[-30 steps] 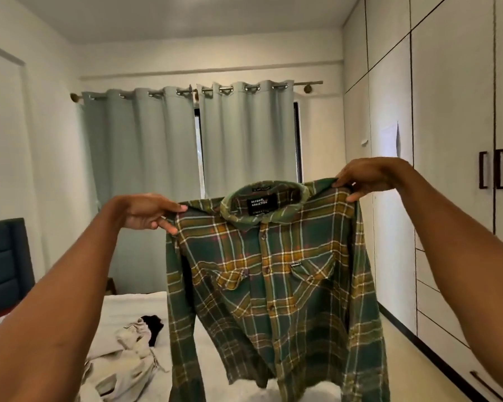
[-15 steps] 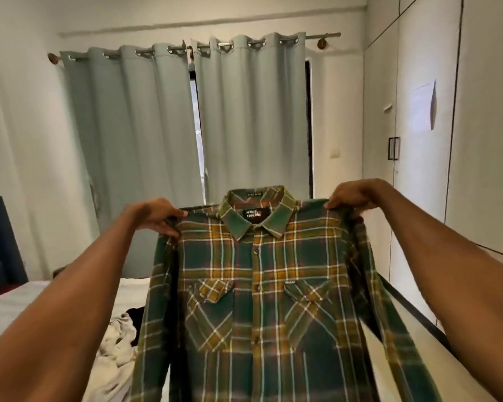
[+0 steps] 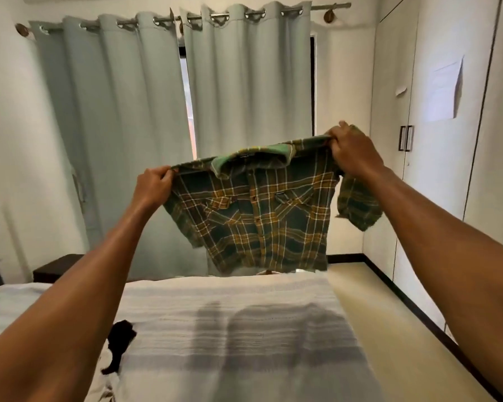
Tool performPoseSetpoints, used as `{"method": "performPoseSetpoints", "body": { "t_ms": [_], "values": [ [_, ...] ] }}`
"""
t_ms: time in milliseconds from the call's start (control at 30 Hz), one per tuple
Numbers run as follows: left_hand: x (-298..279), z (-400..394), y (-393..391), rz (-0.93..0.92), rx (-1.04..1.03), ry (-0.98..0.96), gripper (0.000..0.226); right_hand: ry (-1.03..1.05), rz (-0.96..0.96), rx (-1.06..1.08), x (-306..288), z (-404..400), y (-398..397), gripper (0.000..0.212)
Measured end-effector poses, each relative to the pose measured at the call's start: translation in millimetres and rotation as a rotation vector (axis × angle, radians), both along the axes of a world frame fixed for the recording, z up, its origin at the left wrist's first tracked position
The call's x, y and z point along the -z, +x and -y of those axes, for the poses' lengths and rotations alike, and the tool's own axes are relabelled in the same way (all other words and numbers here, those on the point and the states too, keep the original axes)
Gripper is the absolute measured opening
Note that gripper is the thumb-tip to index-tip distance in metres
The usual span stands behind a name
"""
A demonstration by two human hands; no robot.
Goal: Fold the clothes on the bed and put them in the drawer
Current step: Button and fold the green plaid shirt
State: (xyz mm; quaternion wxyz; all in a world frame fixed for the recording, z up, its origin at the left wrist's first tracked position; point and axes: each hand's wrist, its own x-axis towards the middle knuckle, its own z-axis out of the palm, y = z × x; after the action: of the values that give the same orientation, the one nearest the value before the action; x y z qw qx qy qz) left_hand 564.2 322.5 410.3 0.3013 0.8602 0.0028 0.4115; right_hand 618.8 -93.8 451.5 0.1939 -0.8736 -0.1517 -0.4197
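Note:
A green and mustard plaid shirt (image 3: 262,216) hangs in the air over the far end of the bed (image 3: 244,329), swung outward so its hem lifts away from me. My left hand (image 3: 153,185) grips its left shoulder. At the other shoulder my right hand (image 3: 353,152) holds the cloth, with a sleeve dangling below that wrist. A black garment (image 3: 121,342) and a pale crumpled one (image 3: 103,381) lie on the bed by my left forearm, partly hidden.
White wardrobe doors with dark handles (image 3: 405,137) line the right wall, with a strip of cream floor (image 3: 389,329) between them and the bed. Grey curtains (image 3: 244,82) cover the window ahead. A dark bedside table (image 3: 55,268) stands at the far left.
The shirt has swung forward and up, away from me, its body now foreshortened over the bed. My arms stretched further out, and my view tilted down onto the mattress.

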Motion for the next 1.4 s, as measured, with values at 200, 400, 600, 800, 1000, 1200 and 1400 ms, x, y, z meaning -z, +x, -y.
{"method": "performPoseSetpoints", "body": {
  "t_ms": [200,400,600,800,1000,1200,1400],
  "values": [
    [50,-1,-56,-0.050,0.052,-0.008,0.029,-0.033,-0.098,0.039,49,4,-61,0.033],
    [181,-15,-162,-0.337,0.129,0.006,0.024,-0.061,-0.335,0.075,176,12,-177,0.035],
    [341,-6,-305,-0.557,0.203,0.021,0.026,-0.060,-0.575,0.097,354,22,-308,0.033],
    [468,-7,-411,-0.718,0.261,0.098,0.018,-0.049,-0.786,0.119,508,32,-440,0.033],
    [527,-6,-474,-0.725,0.215,0.285,0.048,-0.023,-0.813,0.076,566,29,-525,0.038],
    [539,1,-503,-0.917,0.010,0.499,0.056,0.019,-0.806,0.055,581,28,-563,0.039],
    [541,15,-513,-0.947,0.021,0.753,0.052,-0.245,-0.875,0.197,593,24,-571,0.044]
  ]
}}
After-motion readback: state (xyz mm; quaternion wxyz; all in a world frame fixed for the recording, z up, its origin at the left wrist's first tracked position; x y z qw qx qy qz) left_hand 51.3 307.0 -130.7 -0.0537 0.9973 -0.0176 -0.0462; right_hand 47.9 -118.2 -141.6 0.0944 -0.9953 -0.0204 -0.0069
